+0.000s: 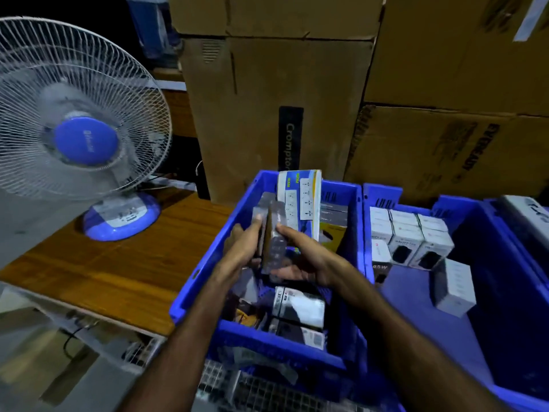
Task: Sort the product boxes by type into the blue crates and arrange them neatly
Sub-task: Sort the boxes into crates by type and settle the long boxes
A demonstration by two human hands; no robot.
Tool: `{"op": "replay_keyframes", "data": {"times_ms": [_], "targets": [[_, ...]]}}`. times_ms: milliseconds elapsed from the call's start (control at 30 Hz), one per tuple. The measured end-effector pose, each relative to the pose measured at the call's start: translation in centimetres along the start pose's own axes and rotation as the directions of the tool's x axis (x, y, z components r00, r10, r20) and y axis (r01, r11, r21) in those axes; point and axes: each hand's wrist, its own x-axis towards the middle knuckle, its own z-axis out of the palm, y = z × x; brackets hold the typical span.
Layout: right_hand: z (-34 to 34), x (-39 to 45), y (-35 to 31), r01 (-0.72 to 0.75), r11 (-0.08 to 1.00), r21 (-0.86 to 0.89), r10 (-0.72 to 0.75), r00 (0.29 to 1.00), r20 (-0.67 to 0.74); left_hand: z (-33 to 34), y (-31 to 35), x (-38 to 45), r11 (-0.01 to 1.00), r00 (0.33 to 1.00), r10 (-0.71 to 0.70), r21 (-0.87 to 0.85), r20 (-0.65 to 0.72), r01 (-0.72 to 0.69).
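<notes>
Grey and glossy, the slim pack (273, 236) stands between both hands inside the left crate (190, 281), its long axis running up and away from the person. The left hand (243, 248) pinches its left face with thumb up along the edge, and the right hand (309, 257) curls around its right side and bottom, so both clamp it about equally near. Just beyond the fingertips a white and yellow extension-board box (300, 200) stands upright against the far wall. To the right of the right hand, the second crate (383, 194) holds white charger boxes (413, 236) in rows; "65W" reads on one. Cartons behind read "Crompton" (290, 144) and "EVEREADY" (481, 147). A fan (83, 114) stands left.
</notes>
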Motion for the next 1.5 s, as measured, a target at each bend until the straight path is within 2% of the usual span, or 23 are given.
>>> {"op": "replay_keyframes", "data": {"times_ms": [67,200,300,367,467,600,767,900,967,1033,1167,1233,1333,1400,1500], "targets": [[1.1,1.0,-0.2,0.067,0.997,0.027,-0.066,0.997,-0.038,-0.4,0.2,-1.3,0.995,0.997,0.078,0.068,-0.024,-0.076],[2.0,2.5,0.5,0.190,0.970,-0.153,-0.220,0.953,-0.208,-1.4,1.6,-6.2,0.979,0.982,0.164,0.135,-0.097,-0.151],[1.3,2.0,1.0,0.205,0.963,-0.176,-0.243,0.941,-0.235,-1.8,1.1,-7.8,0.931,0.942,0.296,0.270,-0.158,-0.248],[0.4,1.4,1.1,0.223,0.952,-0.207,-0.271,0.933,-0.239,-2.2,0.8,-8.4,0.920,0.922,0.350,0.250,-0.169,-0.303],[-0.8,-0.1,1.1,0.245,0.948,-0.203,-0.283,0.941,-0.187,-3.0,-0.2,-8.7,0.912,0.914,0.389,0.190,-0.113,-0.365],[-2.3,-2.4,1.3,0.227,0.933,-0.279,-0.267,0.957,-0.115,-3.7,-0.3,-10.3,0.885,0.885,0.456,0.147,-0.087,-0.442],[-3.9,-4.4,2.0,0.250,0.886,-0.390,-0.286,0.958,-0.037,-5.0,-1.2,-10.7,0.848,0.858,0.513,0.163,-0.014,-0.505],[-5.0,-5.5,2.5,0.318,0.802,-0.505,-0.352,0.936,0.029,-6.1,-1.8,-10.7,0.815,0.845,0.527,0.230,0.086,-0.532],[-5.5,-5.5,2.9,0.349,0.706,-0.617,-0.393,0.917,0.069,-6.4,-2.0,-10.4,0.781,0.829,0.545,0.283,0.123,-0.556],[-5.5,-5.6,3.4,0.355,0.564,-0.746,-0.406,0.905,0.124,-6.5,-1.9,-10.0,0.730,0.805,0.568,0.346,0.173,-0.590],[-5.4,-6.5,4.6,0.363,0.403,-0.840,-0.417,0.890,0.184,-6.8,-0.7,-9.6,0.554,0.758,0.597,0.548,0.263,-0.627],[-5.6,-6.5,4.9,0.318,0.164,-0.934,-0.398,0.887,0.232,-7.0,0.1,-9.1,0.434,0.732,0.579,0.625,0.358,-0.649],[-4.9,-6.0,4.4,0.107,-0.201,-0.974,-0.219,0.964,0.151,-6.6,1.4,-7.9,0.167,0.689,0.534,0.737,0.491,-0.655],[-3.9,-5.1,4.2,0.047,-0.323,-0.945,-0.146,0.984,0.099,-6.2,1.9,-7.0,-0.018,0.673,0.489,0.778,0.555,-0.628],[-2.8,-3.2,4.6,0.037,-0.355,-0.934,-0.127,0.988,0.087,-5.3,1.8,-6.0,-0.151,0.707,0.333,0.775,0.625,-0.614]]}}
